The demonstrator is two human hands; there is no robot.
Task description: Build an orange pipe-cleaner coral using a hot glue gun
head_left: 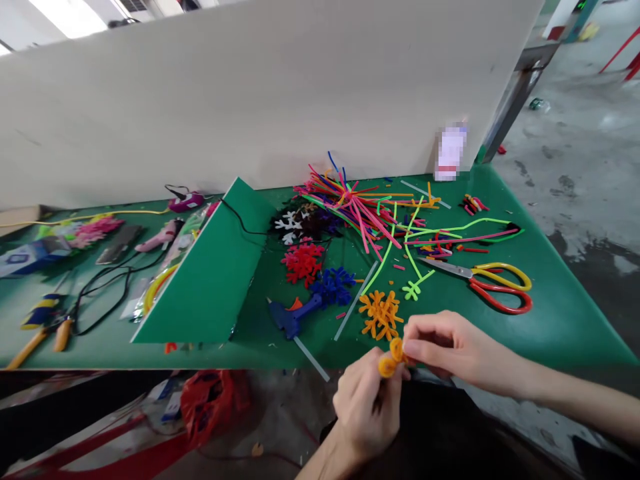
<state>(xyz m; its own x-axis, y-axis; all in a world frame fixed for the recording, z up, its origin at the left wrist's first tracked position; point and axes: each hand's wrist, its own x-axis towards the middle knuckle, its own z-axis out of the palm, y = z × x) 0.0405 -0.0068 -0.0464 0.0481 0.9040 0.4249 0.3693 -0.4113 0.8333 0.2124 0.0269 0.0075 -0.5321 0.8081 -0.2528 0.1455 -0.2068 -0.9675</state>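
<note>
Just in front of the table edge, my left hand (367, 400) and my right hand (443, 343) meet with closed fingers on a curled orange pipe cleaner (389, 365). Part of it is covered by the fingers. Close beyond my hands lies a branching orange pipe-cleaner shape (381, 315). Similar shapes in blue (333, 287), red (303, 263) and white (287, 228) are grouped farther back. A small light-green shape (411, 290) lies right of the orange one. Scissors (473, 273) with yellow and red handles rest beyond my right hand, blades parted.
A heap of loose pipe cleaners (350, 203) lies at the back. A blue glue gun (295, 317) and clear glue sticks (356, 300) lie in the middle. A green board (205, 273) stands tilted to the left. Past it are tools, cables and a pink glue gun (160, 237).
</note>
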